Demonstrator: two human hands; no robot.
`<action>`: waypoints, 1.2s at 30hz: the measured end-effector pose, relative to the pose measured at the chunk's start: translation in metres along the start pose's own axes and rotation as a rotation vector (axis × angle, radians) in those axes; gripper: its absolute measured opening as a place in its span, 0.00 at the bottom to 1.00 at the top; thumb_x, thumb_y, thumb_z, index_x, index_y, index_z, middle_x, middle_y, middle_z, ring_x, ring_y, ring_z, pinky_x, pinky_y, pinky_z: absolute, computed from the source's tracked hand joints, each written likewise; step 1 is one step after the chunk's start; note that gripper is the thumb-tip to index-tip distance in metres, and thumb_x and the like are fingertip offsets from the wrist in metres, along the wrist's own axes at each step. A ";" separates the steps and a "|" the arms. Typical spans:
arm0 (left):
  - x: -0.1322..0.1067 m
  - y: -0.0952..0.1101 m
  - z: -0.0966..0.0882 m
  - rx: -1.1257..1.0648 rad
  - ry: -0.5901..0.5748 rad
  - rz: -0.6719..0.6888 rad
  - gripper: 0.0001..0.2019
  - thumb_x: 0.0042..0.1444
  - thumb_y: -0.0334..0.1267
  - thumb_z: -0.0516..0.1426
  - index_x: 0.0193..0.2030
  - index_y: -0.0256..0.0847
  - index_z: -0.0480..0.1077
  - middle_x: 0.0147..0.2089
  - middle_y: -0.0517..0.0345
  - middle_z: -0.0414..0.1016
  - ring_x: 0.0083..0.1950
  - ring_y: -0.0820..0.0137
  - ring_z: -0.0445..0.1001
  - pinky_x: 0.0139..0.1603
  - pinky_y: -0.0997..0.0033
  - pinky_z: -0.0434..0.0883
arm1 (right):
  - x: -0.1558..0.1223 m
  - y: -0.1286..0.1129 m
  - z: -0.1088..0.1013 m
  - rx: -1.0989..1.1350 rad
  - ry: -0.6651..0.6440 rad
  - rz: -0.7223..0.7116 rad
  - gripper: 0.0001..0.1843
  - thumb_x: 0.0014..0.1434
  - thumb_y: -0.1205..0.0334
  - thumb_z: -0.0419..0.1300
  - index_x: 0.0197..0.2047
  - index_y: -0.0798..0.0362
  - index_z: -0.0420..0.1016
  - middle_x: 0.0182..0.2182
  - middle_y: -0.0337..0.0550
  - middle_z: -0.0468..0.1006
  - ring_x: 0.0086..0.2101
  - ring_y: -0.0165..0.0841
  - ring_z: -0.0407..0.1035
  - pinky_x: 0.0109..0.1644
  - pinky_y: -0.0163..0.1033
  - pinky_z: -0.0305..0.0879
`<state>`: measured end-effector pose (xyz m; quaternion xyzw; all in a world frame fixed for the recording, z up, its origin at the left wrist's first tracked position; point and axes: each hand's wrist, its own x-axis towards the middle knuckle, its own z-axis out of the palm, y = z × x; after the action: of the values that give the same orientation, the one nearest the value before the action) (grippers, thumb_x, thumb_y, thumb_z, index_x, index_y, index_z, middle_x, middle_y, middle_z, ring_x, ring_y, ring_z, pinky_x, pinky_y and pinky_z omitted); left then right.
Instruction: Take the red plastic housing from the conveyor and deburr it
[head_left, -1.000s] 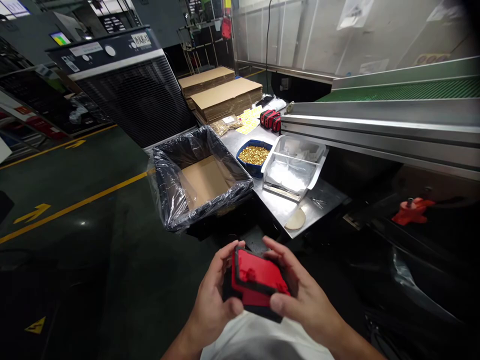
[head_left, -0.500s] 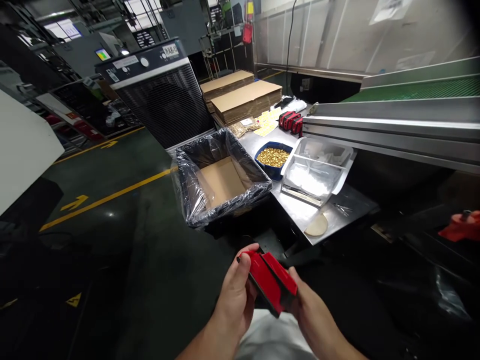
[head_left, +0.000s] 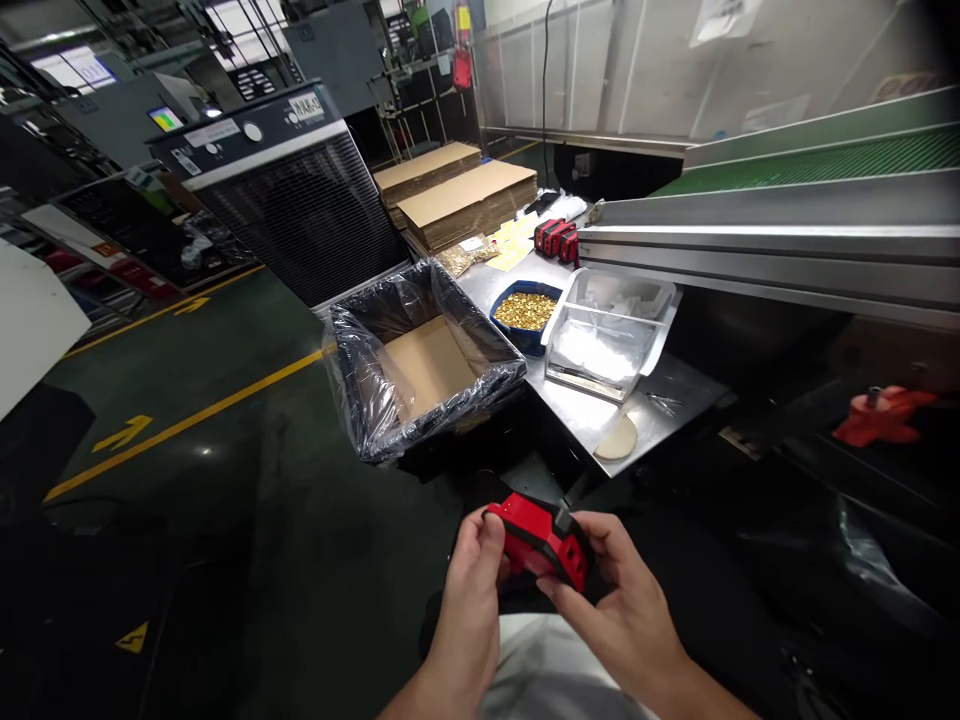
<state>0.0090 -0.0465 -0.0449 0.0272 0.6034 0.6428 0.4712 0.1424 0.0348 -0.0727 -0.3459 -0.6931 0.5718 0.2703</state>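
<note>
Head view: I grip a red-and-black plastic part (head_left: 541, 541) low at 6 o'clock, my left hand (head_left: 471, 590) curled around its left end and my right hand (head_left: 619, 590) pinching its right edge with thumb and fingers. Up at 12 o'clock sits a cardboard box lined with a black bag (head_left: 420, 360); toward 1 o'clock, a steel table (head_left: 667, 395) carries a blue bowl of brass pieces (head_left: 525, 312) and a clear plastic tray (head_left: 607, 335).

I am holding my left hand (head_left: 472, 580) and right hand (head_left: 619, 595) close together low before me, fingers curled inward and gripping.
</note>
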 end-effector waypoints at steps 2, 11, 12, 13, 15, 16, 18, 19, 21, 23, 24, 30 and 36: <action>0.000 0.002 -0.007 0.301 0.035 0.247 0.27 0.57 0.58 0.60 0.55 0.43 0.67 0.55 0.49 0.71 0.58 0.58 0.69 0.59 0.62 0.66 | 0.004 -0.005 -0.005 -0.004 -0.060 0.049 0.22 0.56 0.61 0.66 0.53 0.44 0.65 0.42 0.39 0.75 0.38 0.34 0.72 0.44 0.38 0.71; -0.002 0.026 -0.008 0.546 -0.341 0.333 0.28 0.50 0.53 0.68 0.58 0.53 0.70 0.55 0.56 0.72 0.56 0.59 0.71 0.57 0.66 0.68 | 0.009 -0.023 -0.021 0.046 -0.156 -0.037 0.36 0.55 0.64 0.66 0.64 0.40 0.59 0.53 0.44 0.70 0.53 0.39 0.69 0.57 0.45 0.68; -0.002 0.025 -0.008 0.502 -0.320 0.326 0.29 0.47 0.53 0.69 0.56 0.52 0.71 0.53 0.56 0.72 0.54 0.59 0.71 0.56 0.67 0.69 | 0.009 -0.023 -0.021 0.059 -0.129 -0.019 0.39 0.54 0.64 0.66 0.66 0.40 0.56 0.55 0.44 0.69 0.54 0.40 0.67 0.59 0.46 0.67; -0.002 0.024 -0.007 0.450 -0.299 0.316 0.30 0.45 0.53 0.70 0.55 0.50 0.72 0.51 0.56 0.72 0.53 0.59 0.72 0.54 0.67 0.70 | 0.009 -0.022 -0.021 0.078 -0.109 0.008 0.41 0.54 0.63 0.67 0.67 0.39 0.54 0.56 0.45 0.68 0.55 0.41 0.67 0.59 0.46 0.67; -0.003 0.021 -0.008 0.347 -0.270 0.297 0.32 0.42 0.55 0.71 0.54 0.48 0.73 0.48 0.55 0.72 0.49 0.60 0.73 0.50 0.68 0.72 | 0.008 -0.019 -0.020 0.145 -0.097 0.076 0.42 0.53 0.61 0.69 0.66 0.40 0.55 0.56 0.45 0.68 0.54 0.41 0.68 0.58 0.46 0.68; -0.004 0.020 -0.008 0.311 -0.260 0.292 0.33 0.41 0.56 0.71 0.53 0.47 0.73 0.47 0.55 0.72 0.48 0.60 0.73 0.49 0.69 0.72 | 0.008 -0.018 -0.019 0.192 -0.109 0.118 0.40 0.53 0.59 0.70 0.64 0.41 0.56 0.54 0.45 0.70 0.52 0.40 0.69 0.56 0.45 0.69; -0.006 0.018 -0.010 0.289 -0.240 0.297 0.33 0.39 0.55 0.72 0.52 0.47 0.73 0.46 0.55 0.72 0.46 0.61 0.73 0.47 0.69 0.72 | 0.006 -0.014 -0.017 0.305 -0.151 0.197 0.33 0.54 0.55 0.70 0.59 0.44 0.61 0.50 0.44 0.74 0.48 0.39 0.72 0.53 0.44 0.70; -0.007 0.018 -0.010 0.290 -0.236 0.303 0.33 0.39 0.55 0.72 0.52 0.46 0.72 0.46 0.54 0.71 0.46 0.61 0.73 0.47 0.69 0.72 | 0.005 -0.013 -0.015 0.358 -0.172 0.230 0.29 0.55 0.54 0.69 0.56 0.45 0.63 0.47 0.44 0.75 0.46 0.38 0.72 0.51 0.44 0.70; -0.007 0.016 -0.012 0.289 -0.242 0.309 0.33 0.41 0.55 0.71 0.53 0.45 0.72 0.47 0.54 0.71 0.47 0.61 0.73 0.47 0.69 0.72 | 0.003 -0.010 -0.014 0.441 -0.205 0.280 0.26 0.55 0.52 0.69 0.52 0.48 0.64 0.44 0.45 0.76 0.43 0.39 0.73 0.49 0.45 0.70; -0.005 0.014 -0.013 0.282 -0.258 0.298 0.32 0.44 0.54 0.71 0.53 0.45 0.71 0.48 0.53 0.72 0.48 0.61 0.74 0.48 0.68 0.72 | 0.003 -0.008 -0.015 0.489 -0.193 0.316 0.27 0.53 0.53 0.70 0.51 0.49 0.64 0.43 0.46 0.76 0.42 0.39 0.73 0.47 0.45 0.70; -0.005 0.014 -0.014 0.281 -0.268 0.286 0.30 0.45 0.52 0.71 0.53 0.45 0.70 0.49 0.53 0.72 0.49 0.61 0.74 0.49 0.68 0.72 | 0.004 -0.008 -0.016 0.496 -0.167 0.324 0.29 0.53 0.55 0.71 0.53 0.48 0.63 0.45 0.46 0.76 0.42 0.38 0.73 0.47 0.45 0.70; -0.003 0.017 -0.011 0.334 -0.328 0.194 0.24 0.52 0.45 0.68 0.54 0.45 0.68 0.55 0.50 0.74 0.58 0.55 0.71 0.60 0.60 0.67 | 0.014 -0.022 -0.036 0.398 -0.066 0.262 0.43 0.50 0.65 0.70 0.65 0.41 0.55 0.43 0.40 0.74 0.39 0.34 0.72 0.43 0.40 0.71; 0.005 0.001 -0.020 0.362 -0.459 0.148 0.37 0.44 0.60 0.68 0.56 0.43 0.68 0.55 0.43 0.74 0.57 0.49 0.72 0.59 0.53 0.69 | 0.020 -0.038 -0.050 0.392 -0.180 0.163 0.55 0.50 0.68 0.70 0.71 0.39 0.41 0.39 0.38 0.75 0.33 0.31 0.70 0.38 0.38 0.70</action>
<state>-0.0072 -0.0581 -0.0522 0.2991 0.5823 0.5343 0.5348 0.1624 0.0766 -0.0258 -0.2892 -0.5598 0.7440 0.2225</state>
